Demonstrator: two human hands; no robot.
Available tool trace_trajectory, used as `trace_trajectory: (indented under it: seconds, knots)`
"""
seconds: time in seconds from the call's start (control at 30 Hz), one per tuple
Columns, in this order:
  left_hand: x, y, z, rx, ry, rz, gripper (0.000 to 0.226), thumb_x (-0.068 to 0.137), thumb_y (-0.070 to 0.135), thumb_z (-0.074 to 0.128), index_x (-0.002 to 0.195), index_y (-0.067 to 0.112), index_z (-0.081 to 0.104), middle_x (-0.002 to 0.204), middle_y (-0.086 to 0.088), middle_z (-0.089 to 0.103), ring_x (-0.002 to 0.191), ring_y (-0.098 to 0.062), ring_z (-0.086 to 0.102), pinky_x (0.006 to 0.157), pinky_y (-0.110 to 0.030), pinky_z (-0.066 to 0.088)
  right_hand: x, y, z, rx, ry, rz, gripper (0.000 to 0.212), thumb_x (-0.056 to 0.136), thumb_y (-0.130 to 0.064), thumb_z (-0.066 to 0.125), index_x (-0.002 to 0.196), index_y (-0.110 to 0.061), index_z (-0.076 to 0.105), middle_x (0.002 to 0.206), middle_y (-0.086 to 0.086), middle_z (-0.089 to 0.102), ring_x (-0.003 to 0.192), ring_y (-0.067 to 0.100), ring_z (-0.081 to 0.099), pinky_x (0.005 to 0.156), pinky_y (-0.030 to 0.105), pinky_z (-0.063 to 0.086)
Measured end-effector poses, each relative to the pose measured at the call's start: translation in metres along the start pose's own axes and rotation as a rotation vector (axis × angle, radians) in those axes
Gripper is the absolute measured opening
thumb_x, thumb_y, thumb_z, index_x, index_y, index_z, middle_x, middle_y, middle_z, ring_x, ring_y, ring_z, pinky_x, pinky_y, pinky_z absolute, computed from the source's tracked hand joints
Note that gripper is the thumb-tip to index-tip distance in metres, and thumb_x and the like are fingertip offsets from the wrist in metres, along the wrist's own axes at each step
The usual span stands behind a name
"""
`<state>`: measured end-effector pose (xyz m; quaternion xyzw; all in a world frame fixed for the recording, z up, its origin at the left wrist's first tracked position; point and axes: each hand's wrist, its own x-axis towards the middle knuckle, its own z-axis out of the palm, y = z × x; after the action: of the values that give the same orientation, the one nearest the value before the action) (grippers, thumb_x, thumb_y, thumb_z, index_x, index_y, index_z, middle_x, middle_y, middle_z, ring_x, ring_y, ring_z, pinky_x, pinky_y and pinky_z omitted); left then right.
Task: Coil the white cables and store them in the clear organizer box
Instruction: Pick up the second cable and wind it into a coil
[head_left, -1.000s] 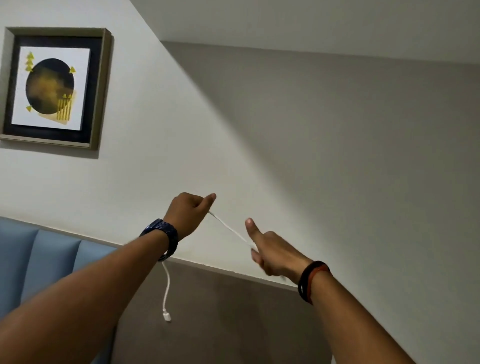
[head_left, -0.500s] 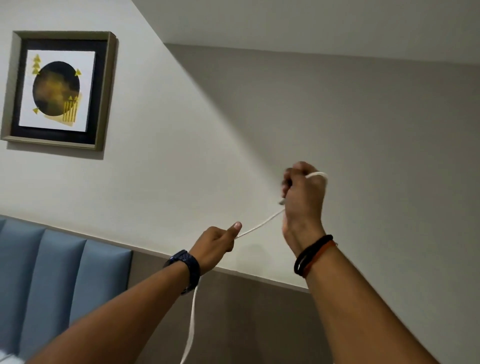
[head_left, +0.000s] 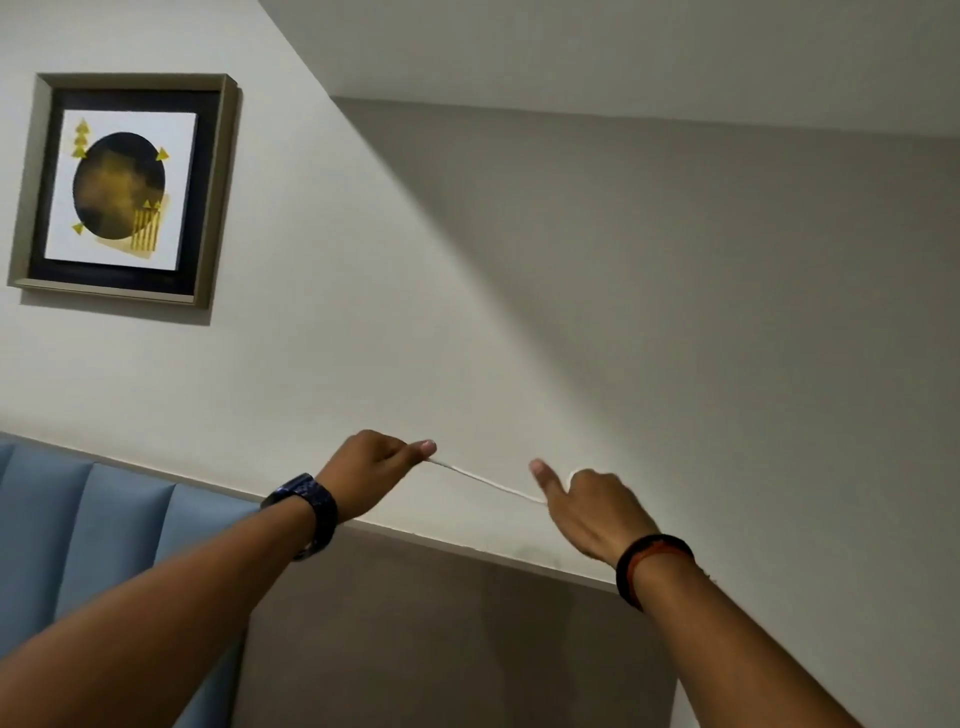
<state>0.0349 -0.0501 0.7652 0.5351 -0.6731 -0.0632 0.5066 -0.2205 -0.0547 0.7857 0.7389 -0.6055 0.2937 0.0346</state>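
Since half a second ago the right hand (head_left: 587, 512) has dropped from its raised spot and the left hand (head_left: 371, 470) has climbed, so both sit almost level. Nearest, a dark blue watch (head_left: 306, 512) circles the left wrist, black and red bands (head_left: 649, 566) the right. The left hand pinches the white cable (head_left: 483, 480), which runs taut to the right hand, whose fingers curl around it, thumb out. Behind are a blue padded panel (head_left: 78, 519), the wall (head_left: 519, 312) and a framed picture (head_left: 124, 187).
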Motion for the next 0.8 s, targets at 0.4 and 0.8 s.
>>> trace_trajectory:
  seconds: [0.4, 0.8]
  knots:
    - [0.010, 0.012, 0.021, -0.154, 0.057, -0.041, 0.049, 0.091, 0.050, 0.043, 0.059, 0.016, 0.056, 0.060, 0.007, 0.053, 0.056, -0.014, 0.044, 0.056, -0.029, 0.035, -0.025, -0.081, -0.040, 1.621, -0.690, -0.392, 0.040, 0.089, -0.039, 0.048, 0.057, -0.016, 0.042, 0.038, -0.006, 0.027, 0.039, 0.012, 0.026, 0.044, 0.021, 0.033]
    - [0.014, 0.050, 0.040, 0.039, -0.110, 0.189, 0.063, 0.086, 0.063, 0.038, 0.055, 0.009, 0.042, 0.043, 0.008, 0.031, 0.041, -0.009, 0.024, 0.050, -0.028, 0.025, 0.016, -0.038, -0.011, 0.521, 0.789, -0.046, 0.023, 0.095, -0.023, 0.043, 0.095, -0.003, 0.054, 0.090, 0.012, 0.062, 0.083, 0.030, 0.062, 0.072, 0.034, 0.049]
